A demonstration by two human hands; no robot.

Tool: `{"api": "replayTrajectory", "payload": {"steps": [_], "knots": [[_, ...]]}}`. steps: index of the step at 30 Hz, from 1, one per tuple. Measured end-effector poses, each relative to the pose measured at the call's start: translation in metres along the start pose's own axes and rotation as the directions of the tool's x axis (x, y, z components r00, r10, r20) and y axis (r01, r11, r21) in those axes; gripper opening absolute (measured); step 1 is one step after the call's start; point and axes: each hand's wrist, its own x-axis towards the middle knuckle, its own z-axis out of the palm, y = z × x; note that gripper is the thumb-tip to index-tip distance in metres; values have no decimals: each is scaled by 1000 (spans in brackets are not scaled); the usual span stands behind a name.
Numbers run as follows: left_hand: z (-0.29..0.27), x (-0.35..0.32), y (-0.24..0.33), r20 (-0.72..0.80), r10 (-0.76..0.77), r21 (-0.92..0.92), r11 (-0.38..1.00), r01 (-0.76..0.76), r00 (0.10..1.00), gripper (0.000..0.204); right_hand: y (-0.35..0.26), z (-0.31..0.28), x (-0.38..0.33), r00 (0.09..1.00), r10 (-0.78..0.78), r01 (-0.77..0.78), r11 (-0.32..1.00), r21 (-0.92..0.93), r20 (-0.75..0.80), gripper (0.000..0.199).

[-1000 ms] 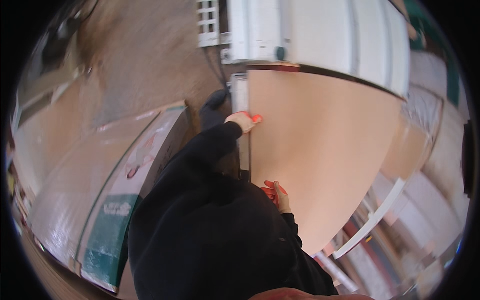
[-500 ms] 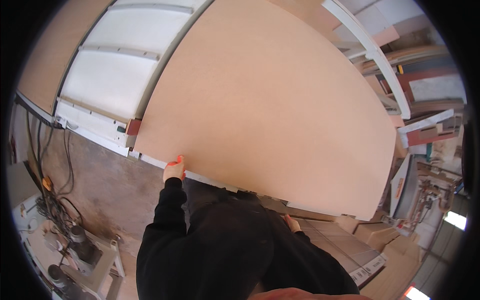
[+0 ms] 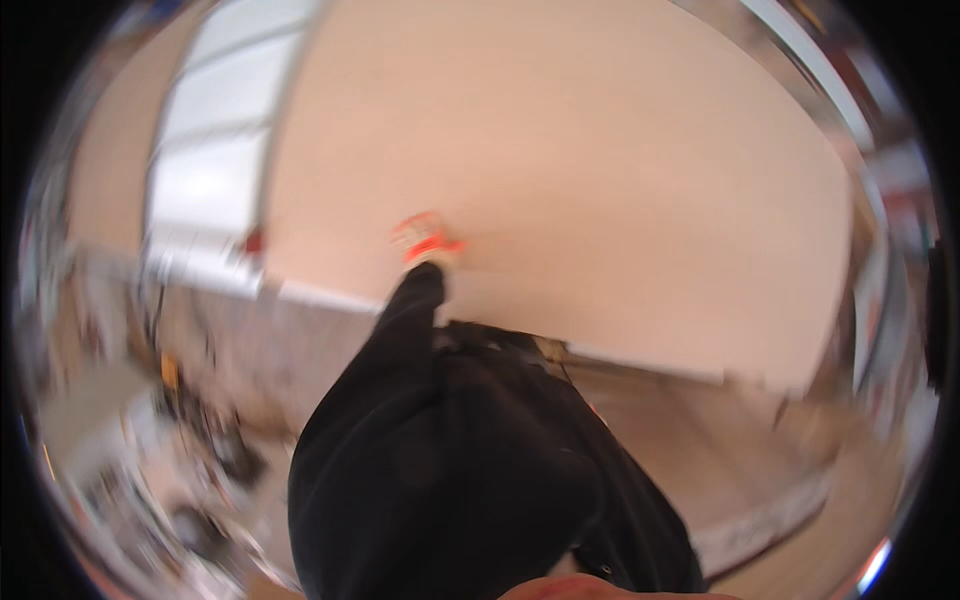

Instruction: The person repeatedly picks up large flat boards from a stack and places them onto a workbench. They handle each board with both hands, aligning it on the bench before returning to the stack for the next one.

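Our left grip, in an orange and pale glove, looks spread wide over the near left part of the tan board, which lies right of the white ribbed surface; our right grip is hidden, its state we cannot tell

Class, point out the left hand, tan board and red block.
Left hand (image 3: 428,242): head view, middle of the hand.
Tan board (image 3: 620,190): head view, middle of top face.
Red block (image 3: 254,242): head view, blurred visible side.
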Motion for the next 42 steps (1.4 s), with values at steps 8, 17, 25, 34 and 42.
{"api": "replayTrajectory", "payload": {"steps": [8,17,25,34,42], "knots": [[34,29,-19,-157,-74,490,860,143,985,127,42,55,-20,958,230,-218,972,83,-172,58],[15,31,-11,-337,58,548,824,145,940,133,25,29,-23,958,199,-161,969,187,-207,57],[-60,5,71,151,-208,-275,930,243,966,75,8,-107,41,952,112,12,917,398,-285,57],[72,-107,312,54,176,387,904,-183,983,49,-79,-357,196,677,148,286,849,444,-721,59],[106,-91,499,310,251,-323,935,-147,917,75,-216,-501,215,720,-85,518,727,452,-688,47]]}}
